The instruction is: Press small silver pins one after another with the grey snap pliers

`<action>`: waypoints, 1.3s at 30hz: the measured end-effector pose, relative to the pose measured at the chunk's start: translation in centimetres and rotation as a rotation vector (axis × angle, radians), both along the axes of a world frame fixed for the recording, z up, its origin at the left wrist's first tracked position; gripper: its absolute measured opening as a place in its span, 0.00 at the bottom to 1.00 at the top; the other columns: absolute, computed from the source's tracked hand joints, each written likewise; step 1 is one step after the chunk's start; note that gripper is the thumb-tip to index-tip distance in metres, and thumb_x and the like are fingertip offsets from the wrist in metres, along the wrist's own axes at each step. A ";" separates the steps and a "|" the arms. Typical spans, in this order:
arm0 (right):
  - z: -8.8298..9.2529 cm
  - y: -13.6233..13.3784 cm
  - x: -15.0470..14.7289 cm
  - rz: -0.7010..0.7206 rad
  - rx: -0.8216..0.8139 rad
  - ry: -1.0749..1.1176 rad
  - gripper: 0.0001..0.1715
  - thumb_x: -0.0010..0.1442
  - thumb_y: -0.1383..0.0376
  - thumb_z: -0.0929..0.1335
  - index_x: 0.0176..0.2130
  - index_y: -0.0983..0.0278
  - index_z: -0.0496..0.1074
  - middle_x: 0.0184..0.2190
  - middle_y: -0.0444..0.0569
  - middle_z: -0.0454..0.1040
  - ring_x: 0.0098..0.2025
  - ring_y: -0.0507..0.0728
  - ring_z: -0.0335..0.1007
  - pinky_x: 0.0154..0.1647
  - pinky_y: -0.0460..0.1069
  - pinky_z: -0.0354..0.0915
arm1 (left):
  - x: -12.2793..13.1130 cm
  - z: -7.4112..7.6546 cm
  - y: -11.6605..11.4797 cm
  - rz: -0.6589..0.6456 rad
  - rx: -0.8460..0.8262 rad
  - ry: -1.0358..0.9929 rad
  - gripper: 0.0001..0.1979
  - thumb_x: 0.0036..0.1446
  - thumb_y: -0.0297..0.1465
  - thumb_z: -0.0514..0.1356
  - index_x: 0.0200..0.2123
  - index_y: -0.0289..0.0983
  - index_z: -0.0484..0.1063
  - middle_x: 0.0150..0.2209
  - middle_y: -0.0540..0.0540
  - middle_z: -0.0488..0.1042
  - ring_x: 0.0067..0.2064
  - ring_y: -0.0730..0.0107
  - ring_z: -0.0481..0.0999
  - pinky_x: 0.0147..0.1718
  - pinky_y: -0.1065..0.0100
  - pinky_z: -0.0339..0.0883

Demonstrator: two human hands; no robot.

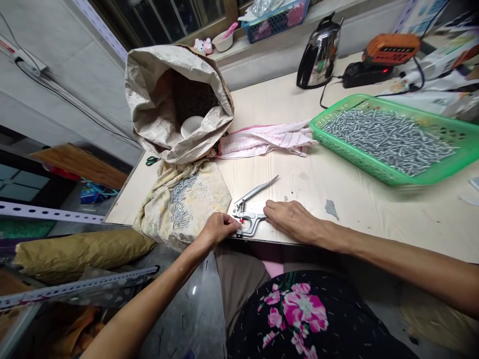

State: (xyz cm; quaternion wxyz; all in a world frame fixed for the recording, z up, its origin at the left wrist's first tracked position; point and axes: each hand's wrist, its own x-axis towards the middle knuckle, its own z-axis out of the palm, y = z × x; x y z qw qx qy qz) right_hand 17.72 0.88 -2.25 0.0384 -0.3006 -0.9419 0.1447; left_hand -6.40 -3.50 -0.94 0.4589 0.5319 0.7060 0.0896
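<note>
A metal hand press tool [250, 209] lies at the near edge of the pale wooden table [359, 199], its long handle angled up to the right. My left hand [219, 228] is closed in a pinch at the tool's jaw on its left side; what it pinches is too small to make out. My right hand [290, 218] rests on the table against the tool's right side, fingers curled and pressed to its base. A patterned cloth [187, 199] left of the tool carries a pile of small metal screws [180, 199].
A green basket [333, 142] full of metal screws sits at right. An open paper sack [157, 99] with a white cup inside stands at back left. Pink-white fabric strips [265, 139], a kettle [320, 52], an orange battery charger [385, 55] and green scissors [151, 160] are also present.
</note>
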 end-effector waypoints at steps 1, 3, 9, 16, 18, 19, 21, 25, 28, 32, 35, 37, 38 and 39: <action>-0.1 0.0 0.0 -0.002 0.000 0.005 0.08 0.66 0.71 0.58 0.37 0.65 0.65 0.35 0.49 0.68 0.28 0.52 0.56 0.25 0.50 0.40 | 0.0 0.0 0.1 -0.022 -0.012 0.011 0.20 0.41 0.46 0.62 0.22 0.32 0.74 0.17 0.51 0.66 0.22 0.75 0.61 0.22 0.72 0.51; -0.2 0.0 0.0 -0.008 0.002 0.011 0.09 0.66 0.71 0.58 0.37 0.65 0.65 0.36 0.49 0.69 0.29 0.52 0.58 0.25 0.50 0.41 | 0.1 0.0 0.3 -0.050 -0.017 0.035 0.20 0.42 0.47 0.61 0.21 0.33 0.74 0.17 0.51 0.65 0.22 0.75 0.60 0.22 0.72 0.50; 0.1 1.1 1.1 0.031 0.041 0.083 0.18 0.66 0.55 0.63 0.48 0.65 0.66 0.51 0.58 0.69 0.47 0.61 0.66 0.41 0.53 0.60 | 0.3 -0.1 0.0 -0.024 0.023 0.063 0.21 0.42 0.47 0.61 0.22 0.32 0.75 0.18 0.52 0.64 0.23 0.75 0.60 0.23 0.72 0.50; 0.5 4.7 0.7 0.046 0.096 -0.049 0.59 0.45 0.40 0.73 0.62 0.72 0.56 0.61 0.68 0.59 0.65 0.76 0.46 0.61 0.73 0.44 | 0.6 0.2 -0.4 0.054 0.024 0.058 0.21 0.41 0.47 0.63 0.23 0.32 0.76 0.18 0.52 0.66 0.23 0.75 0.62 0.24 0.72 0.52; 0.7 4.8 0.4 0.046 0.078 -0.067 0.55 0.46 0.43 0.73 0.61 0.71 0.58 0.57 0.65 0.64 0.61 0.74 0.54 0.61 0.72 0.46 | 0.6 0.1 -0.4 0.060 0.027 0.048 0.21 0.41 0.47 0.63 0.24 0.32 0.76 0.18 0.52 0.66 0.23 0.75 0.62 0.24 0.72 0.52; 0.7 4.8 0.3 0.039 0.077 -0.065 0.53 0.47 0.45 0.74 0.61 0.71 0.58 0.56 0.64 0.65 0.58 0.72 0.57 0.60 0.72 0.48 | 0.5 0.1 -0.4 0.057 0.027 0.045 0.21 0.42 0.47 0.63 0.24 0.32 0.76 0.18 0.52 0.66 0.23 0.75 0.62 0.24 0.72 0.52; 0.9 4.6 0.3 0.024 0.083 -0.055 0.52 0.47 0.46 0.74 0.60 0.70 0.59 0.54 0.63 0.67 0.55 0.71 0.60 0.59 0.70 0.50 | 0.4 0.0 -0.4 0.053 0.023 0.049 0.21 0.43 0.47 0.63 0.24 0.32 0.76 0.18 0.52 0.66 0.23 0.74 0.62 0.24 0.72 0.52; 1.0 4.2 0.4 0.021 0.101 -0.038 0.44 0.50 0.47 0.73 0.57 0.69 0.62 0.50 0.60 0.69 0.50 0.68 0.62 0.54 0.64 0.56 | 0.3 0.1 -0.7 0.022 0.016 0.110 0.18 0.47 0.44 0.62 0.24 0.32 0.76 0.19 0.52 0.67 0.24 0.73 0.65 0.25 0.71 0.55; 1.1 3.7 0.4 0.021 0.097 -0.018 0.41 0.51 0.51 0.74 0.56 0.68 0.62 0.48 0.58 0.70 0.48 0.66 0.63 0.51 0.60 0.57 | 1.2 0.2 -1.5 -0.044 0.250 0.283 0.14 0.53 0.40 0.61 0.25 0.34 0.75 0.26 0.48 0.71 0.30 0.67 0.70 0.30 0.68 0.63; 1.2 3.3 0.4 0.006 0.078 0.008 0.46 0.52 0.54 0.74 0.61 0.68 0.57 0.49 0.58 0.69 0.49 0.65 0.63 0.51 0.58 0.57 | 3.6 0.1 -1.4 -0.315 0.706 0.387 0.18 0.55 0.38 0.64 0.47 0.36 0.71 0.50 0.38 0.71 0.52 0.55 0.69 0.49 0.55 0.66; 1.3 3.5 1.0 -0.003 0.064 -0.017 0.48 0.49 0.50 0.75 0.60 0.68 0.58 0.50 0.60 0.69 0.50 0.66 0.63 0.50 0.59 0.58 | 5.0 -0.1 0.5 -0.564 0.730 0.413 0.32 0.55 0.39 0.64 0.60 0.35 0.59 0.62 0.33 0.60 0.63 0.48 0.58 0.58 0.48 0.58; 1.5 3.8 1.5 -0.039 0.034 -0.059 0.44 0.46 0.48 0.75 0.54 0.68 0.64 0.48 0.60 0.69 0.48 0.66 0.63 0.46 0.57 0.60 | 5.5 -0.1 2.0 -0.657 0.687 0.437 0.34 0.57 0.40 0.62 0.63 0.35 0.55 0.63 0.32 0.60 0.64 0.48 0.59 0.58 0.48 0.58; 1.7 3.9 1.7 -0.058 0.018 -0.081 0.41 0.46 0.48 0.76 0.51 0.68 0.66 0.46 0.59 0.69 0.46 0.66 0.63 0.44 0.56 0.61 | 5.6 -0.1 2.6 -0.688 0.665 0.445 0.34 0.58 0.40 0.61 0.63 0.35 0.54 0.61 0.33 0.62 0.62 0.49 0.62 0.57 0.49 0.60; 1.8 3.9 1.9 -0.071 0.004 -0.095 0.37 0.47 0.49 0.76 0.48 0.68 0.68 0.45 0.58 0.70 0.45 0.65 0.63 0.42 0.55 0.61 | 5.8 0.1 3.2 -0.712 0.647 0.450 0.33 0.59 0.39 0.61 0.62 0.35 0.55 0.59 0.34 0.64 0.59 0.51 0.65 0.55 0.51 0.62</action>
